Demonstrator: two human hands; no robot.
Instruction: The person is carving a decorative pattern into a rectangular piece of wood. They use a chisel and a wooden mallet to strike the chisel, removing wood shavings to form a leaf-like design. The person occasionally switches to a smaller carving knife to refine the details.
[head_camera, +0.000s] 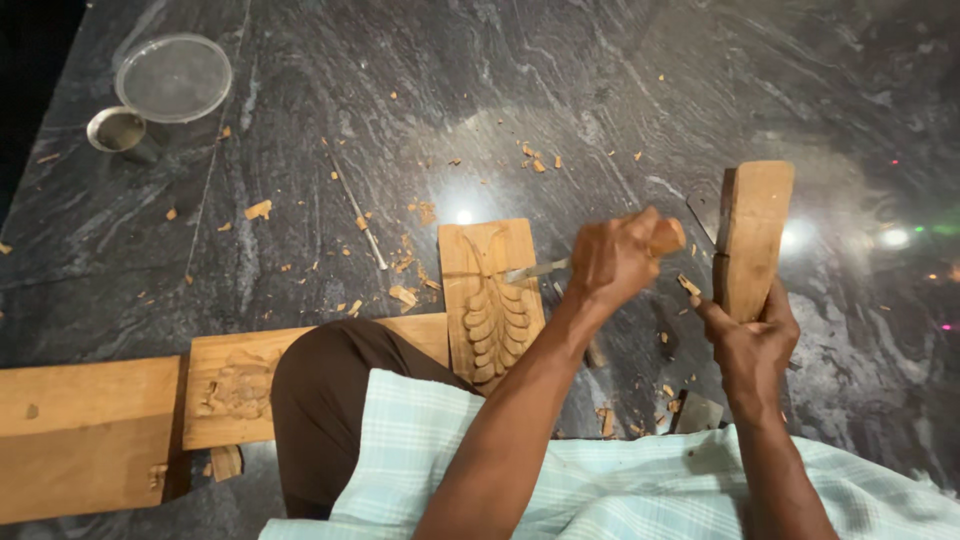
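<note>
1. At far left, a clear round lid (174, 77) and a small metal cup (117, 130) are seen on the dark stone floor (620, 90), with flat wooden boards (85, 435) below them.
2. A thin metal rod (358, 213) is shown lying among scattered wood chips (404, 296).
3. At centre, a carved wooden panel (492, 300) with a leaf pattern is laid flat, partly covered by a knee.
4. A chisel (540, 269) is clasped tightly in the left hand (615, 256), its blade set on the panel.
5. A wooden mallet block (752, 236) is gripped upright in the closed right hand (752, 345), just beside the chisel's handle.
</note>
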